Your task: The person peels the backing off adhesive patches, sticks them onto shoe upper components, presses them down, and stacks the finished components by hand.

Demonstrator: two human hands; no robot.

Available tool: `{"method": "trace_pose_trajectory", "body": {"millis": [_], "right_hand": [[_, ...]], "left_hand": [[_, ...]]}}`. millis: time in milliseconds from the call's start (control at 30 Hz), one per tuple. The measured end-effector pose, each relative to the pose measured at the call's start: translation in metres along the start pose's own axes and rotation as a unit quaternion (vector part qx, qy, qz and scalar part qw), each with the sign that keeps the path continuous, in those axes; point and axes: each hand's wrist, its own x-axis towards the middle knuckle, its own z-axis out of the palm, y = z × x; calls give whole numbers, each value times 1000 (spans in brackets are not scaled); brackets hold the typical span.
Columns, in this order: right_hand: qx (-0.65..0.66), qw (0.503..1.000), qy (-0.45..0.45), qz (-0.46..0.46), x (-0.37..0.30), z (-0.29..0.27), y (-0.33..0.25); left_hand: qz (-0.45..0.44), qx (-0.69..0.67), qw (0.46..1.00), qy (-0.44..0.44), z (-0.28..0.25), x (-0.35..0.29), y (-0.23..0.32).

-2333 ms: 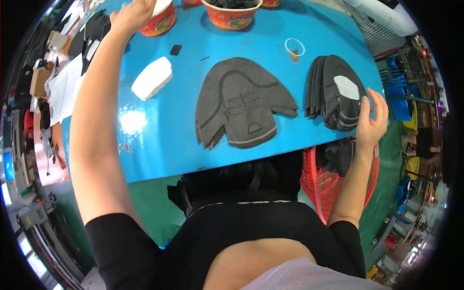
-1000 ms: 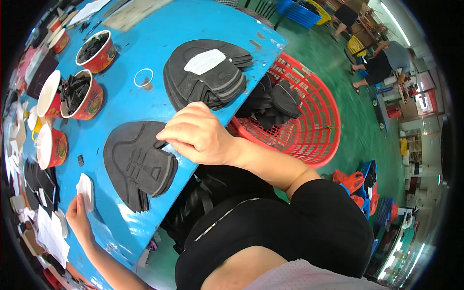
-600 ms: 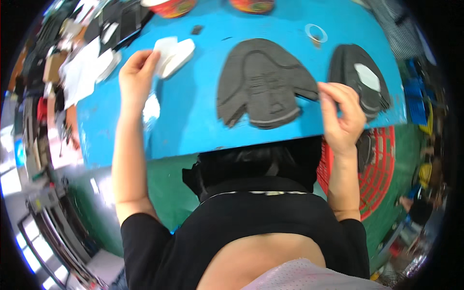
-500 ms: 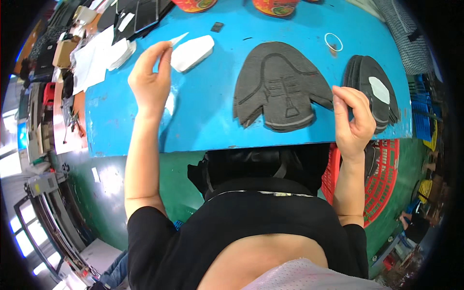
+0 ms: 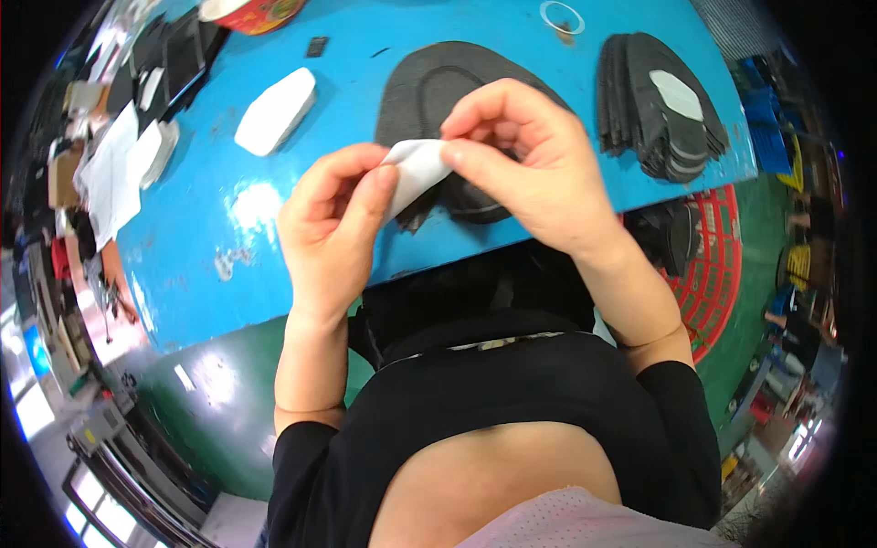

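Note:
Between my two hands is a small white patch, curved and pinched at both ends [image 5: 416,173]. My left hand [image 5: 333,210] grips its left end between thumb and fingers. The thumb and forefinger of my right hand [image 5: 525,155] hold the other end. Below the hands, a dark grey shoe upper piece [image 5: 411,82] with stitched lines lies on the blue table [image 5: 210,219], partly covered by my hands and the patch. A stack of white patches [image 5: 276,111] rests to the left of it.
Stacked dark grey upper pieces [image 5: 630,100], with a white patch [image 5: 677,95] on top, lie at the right. A white ring [image 5: 562,17] and a red tub [image 5: 260,14] are farther back. Below the table's right edge stands a red plastic basket [image 5: 722,274].
My hands have come together over the grey upper piece. My left hand brought a white patch from beside the stack, and my right hand now grips it too. The view has shifted.

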Motion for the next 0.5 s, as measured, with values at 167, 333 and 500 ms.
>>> {"method": "trace_pose_trajectory", "body": {"millis": [167,333,500], "right_hand": [[22,994,57,-87,-23,11,14],[59,993,30,-99,-35,22,18],[193,980,30,-37,-35,19,27]], "left_hand": [[337,304,889,51,7,-13,-13],[184,171,968,-17,19,-30,-21],[218,226,948,-46,23,-28,-17]]}}
